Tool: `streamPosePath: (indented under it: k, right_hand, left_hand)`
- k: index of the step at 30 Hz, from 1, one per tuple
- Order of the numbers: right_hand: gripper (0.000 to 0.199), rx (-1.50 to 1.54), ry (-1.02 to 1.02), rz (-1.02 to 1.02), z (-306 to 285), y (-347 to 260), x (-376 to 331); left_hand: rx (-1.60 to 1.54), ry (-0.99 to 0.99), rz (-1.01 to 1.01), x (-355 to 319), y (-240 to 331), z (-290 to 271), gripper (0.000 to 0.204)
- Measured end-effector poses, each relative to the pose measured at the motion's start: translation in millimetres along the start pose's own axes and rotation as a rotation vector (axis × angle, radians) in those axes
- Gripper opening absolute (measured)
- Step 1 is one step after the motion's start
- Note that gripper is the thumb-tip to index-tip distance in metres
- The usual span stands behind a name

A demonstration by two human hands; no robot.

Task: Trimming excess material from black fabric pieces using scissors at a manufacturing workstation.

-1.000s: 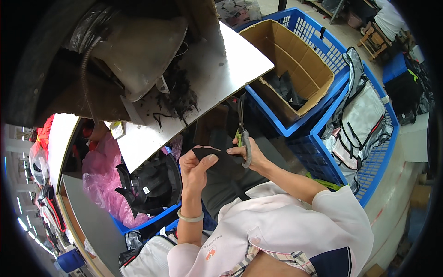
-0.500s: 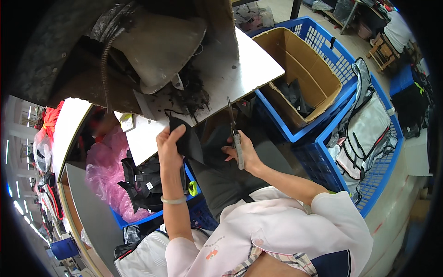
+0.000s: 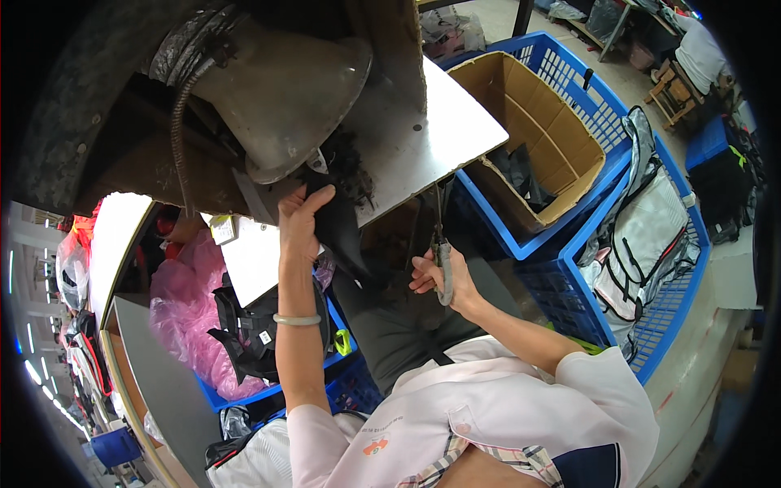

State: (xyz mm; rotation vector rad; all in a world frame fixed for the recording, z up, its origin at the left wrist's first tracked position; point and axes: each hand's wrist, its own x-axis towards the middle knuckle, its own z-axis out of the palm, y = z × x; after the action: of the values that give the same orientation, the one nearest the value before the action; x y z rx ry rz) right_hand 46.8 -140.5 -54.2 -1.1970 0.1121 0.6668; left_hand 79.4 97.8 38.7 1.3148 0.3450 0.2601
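Note:
A piece of black fabric (image 3: pixel 342 236) is pinched between the thumb and fingers of my left hand (image 3: pixel 299 226). Its upper end reaches the dark scraps below the bell-shaped housing, and its lower end hangs over my lap. My right hand (image 3: pixel 457 281) grips a pair of scissors (image 3: pixel 444 272) by the grey wrapped handles. Their dark blades point up and away, beside the edge of the white tabletop (image 3: pixel 460 114) and apart from the fabric. Whether the blades are parted is hard to make out. Some fingers of my right hand are partly hidden by the handle.
A bell-shaped housing (image 3: pixel 268 98) with a flexible metal hose overhangs the tabletop. To the right stand a blue crate (image 3: pixel 533 244) holding an open cardboard box (image 3: pixel 561 106), and another crate with white bags. Pink plastic (image 3: pixel 187 313) and black bags fill a crate at left.
My left hand has moved up with the fabric, toward the housing. My right hand has shifted right and slightly down with the scissors, farther from the fabric.

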Motion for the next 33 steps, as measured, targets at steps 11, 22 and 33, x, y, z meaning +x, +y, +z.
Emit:
streamPosePath:
  k: [11,22,33]
  right_hand:
    - [0.031,-0.056,0.038,-0.302,-13,7,-7]
    - [0.03,-0.62,-0.111,-0.553,-7,-43,-62]
    - [0.043,-1.211,-0.275,-0.504,-65,-26,-34]
  left_hand:
    - [-0.356,-0.453,0.359,-144,-40,47,0.024]
    - [-0.219,0.036,-0.204,-140,-65,44,0.013]
    - [-0.101,0.012,-0.12,-143,-48,52,0.009]
